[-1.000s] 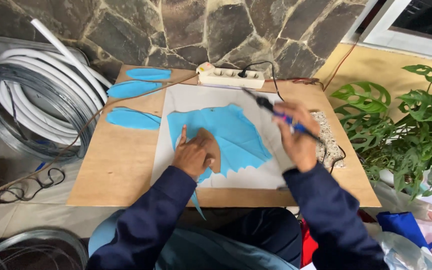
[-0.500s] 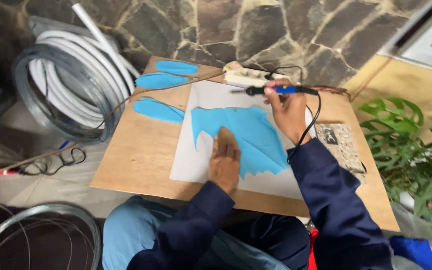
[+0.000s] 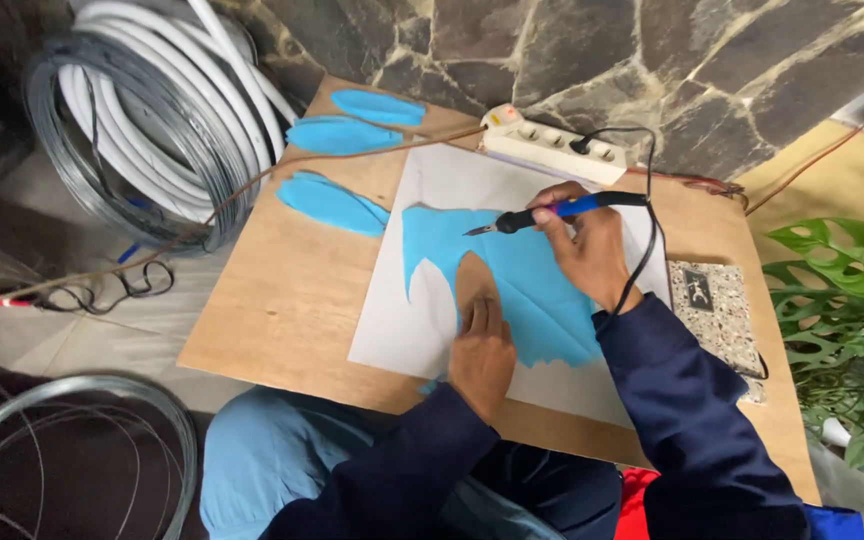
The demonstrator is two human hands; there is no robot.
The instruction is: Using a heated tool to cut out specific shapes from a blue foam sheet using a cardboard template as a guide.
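One tool (image 3: 542, 214) inside right grip (image 3: 587, 250)

Wooden board (image 3: 292, 300): laid flat before a stone wall, bearing a white sheet (image 3: 432, 290). Blue sheet (image 3: 532, 280): spread on the white sheet, pressed flat by the left hand (image 3: 480, 345). Corded cutting tool (image 3: 552, 212): gripped in the right hand (image 3: 587, 250), its tip held just above the blue sheet's upper edge. Three blue cut-out pieces (image 3: 337, 135): set along the board's far left. Power strip (image 3: 557, 145): placed at the far edge. Coiled white hose (image 3: 142, 110): kept left of the board. Green plant (image 3: 842, 300): seen at right.
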